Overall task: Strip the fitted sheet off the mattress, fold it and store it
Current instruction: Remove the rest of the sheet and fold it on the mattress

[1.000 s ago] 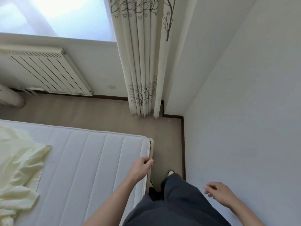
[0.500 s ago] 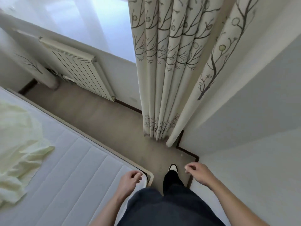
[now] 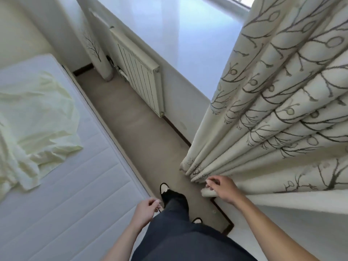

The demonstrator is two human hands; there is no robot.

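Observation:
The pale yellow fitted sheet lies crumpled in a heap on the left part of the bare white quilted mattress, off its near corner. My left hand hangs beside my dark trouser leg at the mattress's near corner, fingers loosely curled, holding nothing. My right hand is out to the right at the hem of the curtain, fingers loosely curled; whether it touches the cloth is unclear. Both hands are well away from the sheet.
A narrow strip of beige floor runs between the mattress and the wall with a white radiator. A branch-patterned curtain hangs at the right, a second gathered curtain stands at the far corner. My feet stand on the strip.
I have stepped round the mattress corner and the view has swung left. My left hand left the mattress corner; my right hand moved up to the curtain hem.

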